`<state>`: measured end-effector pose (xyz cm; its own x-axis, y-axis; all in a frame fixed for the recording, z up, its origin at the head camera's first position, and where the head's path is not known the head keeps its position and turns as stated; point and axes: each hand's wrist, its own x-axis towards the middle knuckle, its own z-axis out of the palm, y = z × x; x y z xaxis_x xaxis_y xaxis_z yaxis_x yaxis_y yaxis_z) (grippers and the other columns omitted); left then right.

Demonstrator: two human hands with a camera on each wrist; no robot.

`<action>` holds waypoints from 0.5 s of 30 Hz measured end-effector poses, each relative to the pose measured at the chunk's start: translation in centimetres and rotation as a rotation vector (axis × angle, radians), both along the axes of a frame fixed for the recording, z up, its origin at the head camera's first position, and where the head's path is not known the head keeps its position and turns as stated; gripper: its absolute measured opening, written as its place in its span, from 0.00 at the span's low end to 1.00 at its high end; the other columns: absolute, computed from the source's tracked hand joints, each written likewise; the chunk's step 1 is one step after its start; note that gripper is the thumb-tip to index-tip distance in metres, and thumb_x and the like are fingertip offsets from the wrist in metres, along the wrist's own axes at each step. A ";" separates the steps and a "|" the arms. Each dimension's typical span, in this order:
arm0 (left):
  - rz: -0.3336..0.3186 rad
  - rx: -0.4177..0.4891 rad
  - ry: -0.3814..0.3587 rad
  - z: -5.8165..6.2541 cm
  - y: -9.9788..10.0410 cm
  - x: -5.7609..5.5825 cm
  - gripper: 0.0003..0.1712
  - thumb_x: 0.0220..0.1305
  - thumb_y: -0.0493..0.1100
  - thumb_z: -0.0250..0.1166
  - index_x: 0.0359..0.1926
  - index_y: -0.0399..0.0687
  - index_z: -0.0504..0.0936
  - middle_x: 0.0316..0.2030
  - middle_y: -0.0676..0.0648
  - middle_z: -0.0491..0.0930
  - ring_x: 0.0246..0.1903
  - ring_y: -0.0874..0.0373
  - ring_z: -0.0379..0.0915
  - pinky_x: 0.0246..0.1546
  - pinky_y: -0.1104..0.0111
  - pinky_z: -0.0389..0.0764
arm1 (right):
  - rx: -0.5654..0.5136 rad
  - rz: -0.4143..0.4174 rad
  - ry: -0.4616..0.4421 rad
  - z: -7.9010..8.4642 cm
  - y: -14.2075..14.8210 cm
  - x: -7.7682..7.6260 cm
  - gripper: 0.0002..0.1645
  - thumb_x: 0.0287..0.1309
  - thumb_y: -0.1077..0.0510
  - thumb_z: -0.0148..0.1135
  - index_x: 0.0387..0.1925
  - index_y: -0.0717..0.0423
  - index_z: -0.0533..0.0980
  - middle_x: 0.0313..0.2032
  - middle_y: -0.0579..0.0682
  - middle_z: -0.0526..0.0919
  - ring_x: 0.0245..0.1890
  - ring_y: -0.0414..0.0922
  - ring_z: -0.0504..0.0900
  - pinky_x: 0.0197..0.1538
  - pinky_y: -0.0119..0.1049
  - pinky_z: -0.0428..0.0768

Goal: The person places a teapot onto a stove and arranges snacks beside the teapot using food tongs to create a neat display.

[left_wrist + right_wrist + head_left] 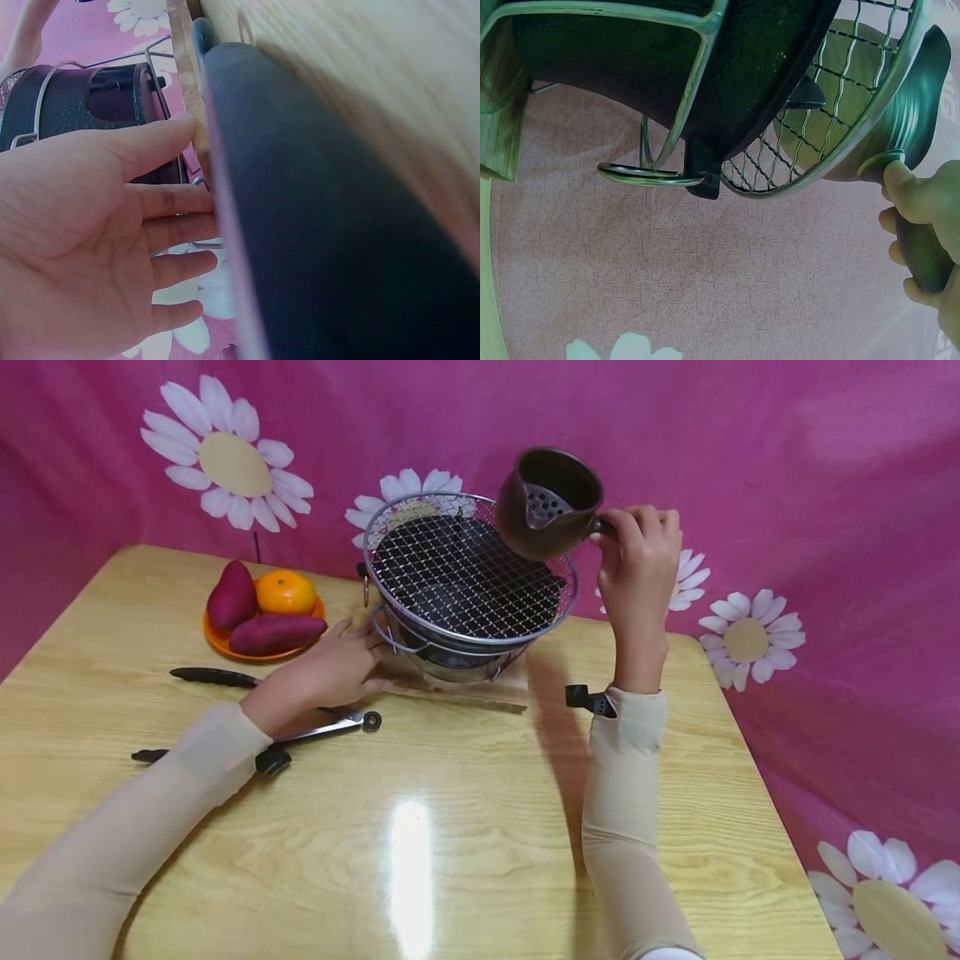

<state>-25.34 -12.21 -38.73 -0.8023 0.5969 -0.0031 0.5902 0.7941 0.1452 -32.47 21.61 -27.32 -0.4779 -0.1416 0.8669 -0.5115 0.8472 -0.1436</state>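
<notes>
My right hand grips the side handle of a dark brown clay teapot, lidless, with strainer holes behind its spout. The pot is over the right back part of a round wire grill net. Through the mesh, the right wrist view shows the pot's base. Under the net is a black charcoal stove in a wire stand, on a wooden board. My left hand is at the board's left end, beside the stove, fingers extended and holding nothing, as the left wrist view shows.
Left of the stove, an orange plate bears two purple sweet potatoes and an orange citrus fruit. Black-handled tools lie beneath my left forearm, one with a metal shaft. A pink flowered cloth hangs behind the table.
</notes>
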 end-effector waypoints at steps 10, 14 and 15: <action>-0.006 0.008 0.024 0.1 0.1 0.4 0.34 0.71 0.52 0.64 0.70 0.36 0.72 0.75 0.30 0.59 0.76 0.32 0.52 0.71 0.32 0.55 | -0.005 0.034 -0.008 -0.3 0.0 -0.2 0.20 0.67 0.50 0.62 0.43 0.65 0.85 0.39 0.62 0.84 0.44 0.61 0.74 0.50 0.54 0.69; -0.001 0.018 0.014 0.1 0.2 0.4 0.35 0.71 0.52 0.64 0.72 0.38 0.70 0.76 0.30 0.56 0.77 0.33 0.50 0.72 0.32 0.53 | 0.005 0.031 0.008 -0.5 -0.1 -0.4 0.19 0.67 0.51 0.62 0.42 0.65 0.84 0.39 0.62 0.83 0.44 0.62 0.73 0.49 0.56 0.68; 0.001 0.018 0.013 0.1 0.1 0.4 0.35 0.71 0.52 0.64 0.72 0.38 0.69 0.76 0.30 0.55 0.77 0.33 0.50 0.72 0.33 0.53 | 0.007 0.027 0.012 -0.5 -0.1 -0.4 0.19 0.67 0.51 0.62 0.42 0.65 0.84 0.39 0.62 0.83 0.44 0.62 0.73 0.49 0.56 0.68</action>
